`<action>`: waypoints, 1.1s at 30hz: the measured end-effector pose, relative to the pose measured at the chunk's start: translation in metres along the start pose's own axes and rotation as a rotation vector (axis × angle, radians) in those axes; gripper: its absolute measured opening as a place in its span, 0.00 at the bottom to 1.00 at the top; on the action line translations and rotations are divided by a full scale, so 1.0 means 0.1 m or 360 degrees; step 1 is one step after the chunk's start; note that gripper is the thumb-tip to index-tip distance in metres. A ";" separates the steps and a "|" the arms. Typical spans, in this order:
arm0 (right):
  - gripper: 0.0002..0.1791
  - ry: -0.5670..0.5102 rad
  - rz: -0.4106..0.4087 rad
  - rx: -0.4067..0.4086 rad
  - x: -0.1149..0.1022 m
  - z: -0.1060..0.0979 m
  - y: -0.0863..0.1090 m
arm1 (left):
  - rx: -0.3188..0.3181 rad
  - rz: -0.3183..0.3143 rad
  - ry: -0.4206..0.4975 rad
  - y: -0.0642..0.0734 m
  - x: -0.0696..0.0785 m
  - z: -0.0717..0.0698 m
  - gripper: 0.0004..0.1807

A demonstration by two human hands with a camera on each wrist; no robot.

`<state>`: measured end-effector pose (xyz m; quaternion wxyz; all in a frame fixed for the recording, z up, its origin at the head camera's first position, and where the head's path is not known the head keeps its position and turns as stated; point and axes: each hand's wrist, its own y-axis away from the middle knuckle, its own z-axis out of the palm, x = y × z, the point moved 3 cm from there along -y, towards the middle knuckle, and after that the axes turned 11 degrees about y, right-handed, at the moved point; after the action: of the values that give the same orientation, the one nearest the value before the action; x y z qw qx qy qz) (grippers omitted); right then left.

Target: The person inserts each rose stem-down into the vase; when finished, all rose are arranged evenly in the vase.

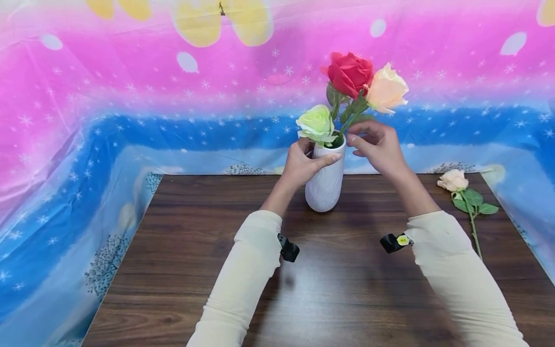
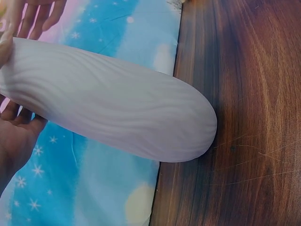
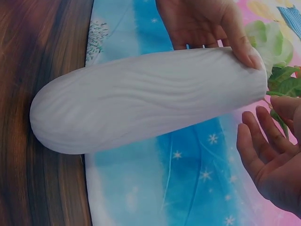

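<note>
A white ribbed vase (image 1: 324,188) stands near the far edge of the dark wooden table (image 1: 195,250). My left hand (image 1: 300,165) holds it just under the rim, thumb across the front and fingers round the side. A pale green rose (image 1: 316,124), a red rose (image 1: 350,74) and a peach rose (image 1: 387,89) stick up out of the vase. By the rim's right side, my right hand (image 1: 379,144) has its thumb and forefinger close beside the stems. Its other fingers (image 3: 251,150) are loosely bent and apart from the vase; no firm grip on a stem shows.
Another peach rose (image 1: 453,180), with green leaves and a long stem, lies on the table at the right. A pink and blue patterned cloth (image 1: 173,120) hangs behind and around the table. Each sleeve carries a small black wrist camera (image 1: 288,248).
</note>
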<state>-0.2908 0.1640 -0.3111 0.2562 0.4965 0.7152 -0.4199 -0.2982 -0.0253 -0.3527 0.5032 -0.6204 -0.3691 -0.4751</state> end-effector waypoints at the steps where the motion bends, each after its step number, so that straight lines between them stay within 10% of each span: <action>1: 0.16 -0.0006 0.0014 -0.0001 0.01 -0.01 0.02 | 0.0002 -0.0003 0.0000 0.00 0.00 0.00 0.32; 23: 0.09 -0.0538 0.0101 0.0026 0.51 -0.33 0.77 | 0.0058 -0.0037 -0.0033 0.00 0.00 -0.02 0.30; 33: 0.10 -0.0451 0.0159 0.0103 0.92 -0.61 1.08 | 0.0047 -0.0040 -0.0027 0.01 0.00 0.01 0.31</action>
<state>-0.2224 0.2788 -0.3889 0.3590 0.4751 0.6325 -0.4954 -0.2975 -0.0247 -0.3526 0.5030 -0.6122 -0.3881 -0.4707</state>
